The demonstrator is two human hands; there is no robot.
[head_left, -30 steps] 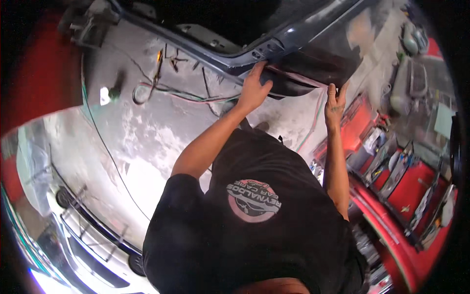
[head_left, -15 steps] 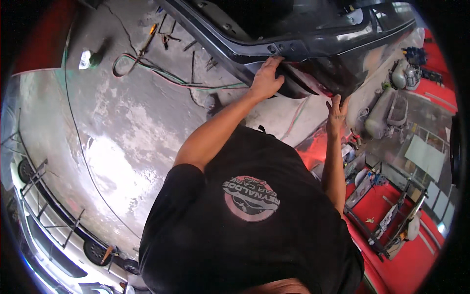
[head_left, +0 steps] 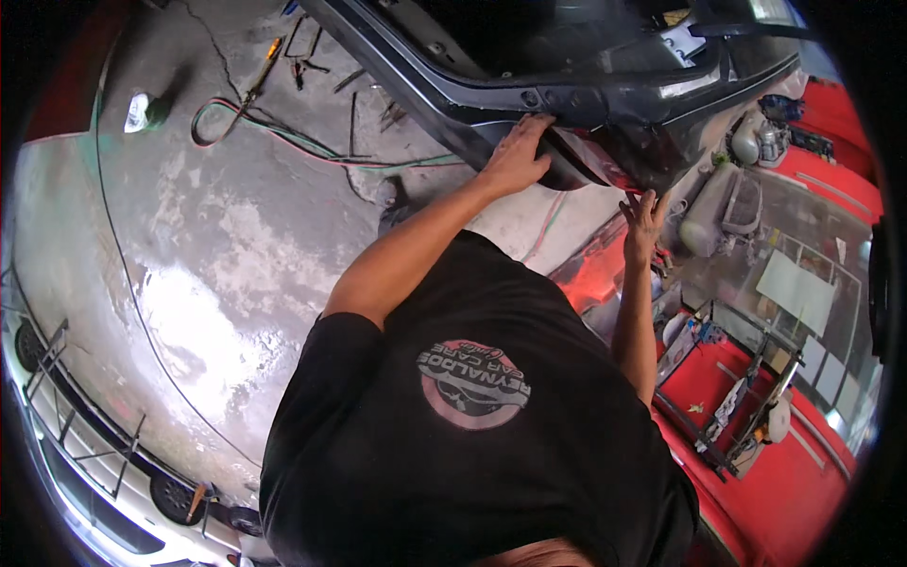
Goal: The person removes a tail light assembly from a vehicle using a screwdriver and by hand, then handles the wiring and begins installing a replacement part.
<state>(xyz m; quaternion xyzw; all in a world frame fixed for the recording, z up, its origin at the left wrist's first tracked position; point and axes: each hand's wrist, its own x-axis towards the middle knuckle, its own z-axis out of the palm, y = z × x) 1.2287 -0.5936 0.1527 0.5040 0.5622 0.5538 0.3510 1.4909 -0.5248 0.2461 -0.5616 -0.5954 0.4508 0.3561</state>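
Note:
A dark car body (head_left: 605,99) with an opening above its sill fills the top of the head view. At its near corner is a curved, glossy panel (head_left: 597,156) with a reddish reflection and a dark gap along one side. My left hand (head_left: 520,156) lies on the upper left part of this corner, fingers stretched over the edge and thumb apart. Lower and to the right, my right hand (head_left: 644,222) reaches up with spread fingers, its fingertips touching the corner's bottom tip. Neither hand is wrapped around anything.
Red and green hoses (head_left: 312,151) with a torch (head_left: 265,66) lie on the concrete floor (head_left: 227,217). Right of the car are a grey tank (head_left: 710,210), a red surface (head_left: 803,472) and a metal-framed rack (head_left: 746,387). A white car (head_left: 113,491) stands at lower left.
The view has shifted slightly, moving the floor and hoses left. My right hand's fingers are spread wider at the corner. My left hand stays on the panel.

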